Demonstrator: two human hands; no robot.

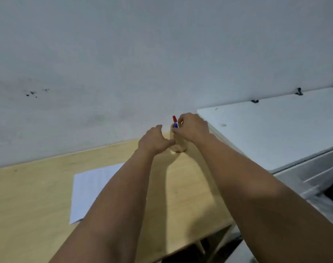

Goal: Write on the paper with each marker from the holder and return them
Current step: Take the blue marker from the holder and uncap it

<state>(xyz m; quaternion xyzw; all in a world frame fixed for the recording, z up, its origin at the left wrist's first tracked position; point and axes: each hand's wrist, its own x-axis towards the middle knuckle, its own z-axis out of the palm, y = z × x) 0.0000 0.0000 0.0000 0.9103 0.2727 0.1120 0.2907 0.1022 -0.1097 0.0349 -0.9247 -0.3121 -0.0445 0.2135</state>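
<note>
A tan wooden holder [179, 146] stands at the far right corner of the wooden table [34, 190], close to the wall. A red-capped marker [174, 118] and a blue marker [175, 125] stick out of its top. My right hand [192, 128] is over the holder's mouth, thumb and forefinger pinched on the blue marker. My left hand [154, 141] sits just left of the holder with fingers apart and its thumb against the holder's side. A white sheet of paper [89, 188] lies flat on the table, partly hidden by my left forearm.
A white chest-like cabinet [275, 128] stands right of the table, its lid slightly higher than the tabletop. A grey wall [123, 63] runs behind the table. The table's near right edge [209, 242] drops to a dark gap.
</note>
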